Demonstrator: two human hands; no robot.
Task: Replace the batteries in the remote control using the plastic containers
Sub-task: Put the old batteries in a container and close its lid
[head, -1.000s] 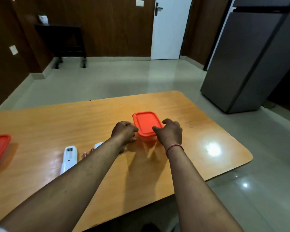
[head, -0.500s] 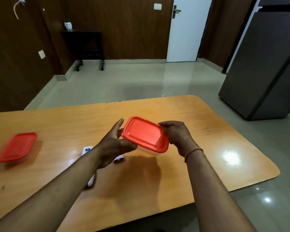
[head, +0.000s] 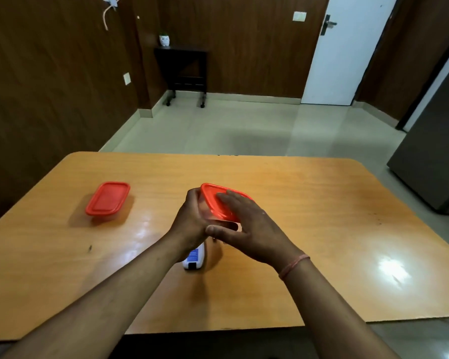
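I hold a clear plastic container with an orange lid (head: 214, 200) tilted above the middle of the wooden table (head: 309, 203). My left hand (head: 192, 221) grips its clear body from the left side. My right hand (head: 246, 226) lies across the orange lid, fingers spread over it and thumb under its near edge. Below my hands, the white remote control (head: 195, 257) lies on the table, mostly hidden by my left wrist; only its near end with a blue label shows. A second orange-lidded container (head: 108, 199) stands shut on the table to the left.
A grey fridge (head: 436, 156) stands right of the table. A white door (head: 345, 50) and a dark side table (head: 184, 71) with a small white pot are at the far wall. The table's near edge (head: 218, 330) runs just below my forearms.
The container has been lifted off the table and brought nearer and left, over the remote. My right hand has shifted from its side onto the lid. The view has turned left.
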